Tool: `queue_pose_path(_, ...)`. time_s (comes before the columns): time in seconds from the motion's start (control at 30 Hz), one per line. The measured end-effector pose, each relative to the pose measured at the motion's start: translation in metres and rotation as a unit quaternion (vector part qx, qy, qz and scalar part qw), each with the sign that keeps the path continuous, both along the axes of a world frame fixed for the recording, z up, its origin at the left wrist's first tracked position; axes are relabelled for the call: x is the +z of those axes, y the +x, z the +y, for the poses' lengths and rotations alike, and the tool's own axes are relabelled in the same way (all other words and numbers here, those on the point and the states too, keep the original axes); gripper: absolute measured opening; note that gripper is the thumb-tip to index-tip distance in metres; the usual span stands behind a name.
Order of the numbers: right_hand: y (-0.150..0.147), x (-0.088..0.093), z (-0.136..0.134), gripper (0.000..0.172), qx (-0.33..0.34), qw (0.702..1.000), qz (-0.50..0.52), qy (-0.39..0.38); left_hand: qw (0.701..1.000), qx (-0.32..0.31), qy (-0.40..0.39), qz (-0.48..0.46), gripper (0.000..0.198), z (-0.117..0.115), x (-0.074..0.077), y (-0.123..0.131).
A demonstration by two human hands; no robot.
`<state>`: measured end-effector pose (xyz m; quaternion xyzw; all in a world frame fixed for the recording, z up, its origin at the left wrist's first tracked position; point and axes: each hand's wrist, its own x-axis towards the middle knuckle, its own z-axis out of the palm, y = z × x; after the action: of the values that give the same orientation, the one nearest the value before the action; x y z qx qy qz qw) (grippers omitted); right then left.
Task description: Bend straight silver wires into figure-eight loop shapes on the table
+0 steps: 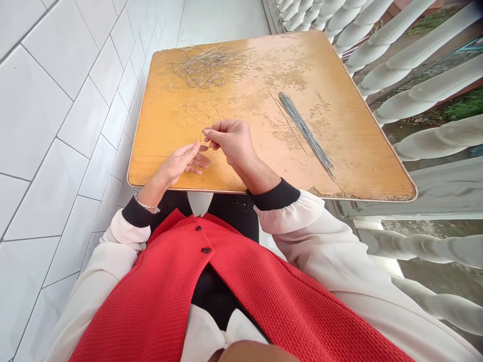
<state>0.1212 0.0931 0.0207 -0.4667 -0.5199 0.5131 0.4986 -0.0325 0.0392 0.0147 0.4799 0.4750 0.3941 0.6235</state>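
A white collar [199,332] and red vest [162,291] are nearest, worn by the person seated at a worn wooden table [358,168]. Over its near edge, the right hand [236,140] pinches a fine wire [201,137] between thumb and forefinger. The left hand [178,162] has its thumb at the wire's lower part, other fingers loosely spread; whether it grips is unclear. Just beyond lie curled wire pieces [183,120]; far left, a wire tangle [211,65]; to the right, a straight wire bundle [306,131]. Wire this thin likely wants a light, steady pinch, with both thumbs close together.
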Motion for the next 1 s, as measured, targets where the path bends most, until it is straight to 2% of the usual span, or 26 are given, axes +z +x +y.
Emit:
queue_pose_path(0.17, 0.0, 0.0, 0.003, 0.025, 0.013, 1.0, 0.006, 0.018, 0.999, 0.007, -0.002, -0.041, 0.056, 0.001, 0.0, 0.005)
queue_pose_path(0.33, 0.006, -0.006, 0.0, 0.019, 0.03, 0.999, 0.032, 0.002, 0.996, 0.007, -0.034, -0.085, 0.063, 0.003, -0.002, 0.005)
queue_pose_path(0.47, 0.006, -0.008, -0.004, 0.012, 0.034, 0.998, 0.054, -0.004, 0.992, 0.034, -0.057, -0.108, 0.062, 0.003, 0.001, 0.01)
queue_pose_path(0.73, 0.006, -0.011, -0.006, 0.007, 0.035, 0.998, 0.053, 0.007, 0.991, 0.1, -0.039, -0.079, 0.059, 0.003, -0.002, 0.019)
queue_pose_path(0.9, 0.008, -0.01, -0.004, 0.008, 0.029, 0.999, 0.04, 0.003, 0.994, 0.074, -0.049, -0.063, 0.061, -0.004, -0.001, 0.014)
queue_pose_path(1.0, 0.009, -0.009, -0.002, 0.01, 0.022, 0.999, 0.027, -0.005, 0.996, 0.086, -0.006, -0.023, 0.051, -0.007, -0.003, 0.009)
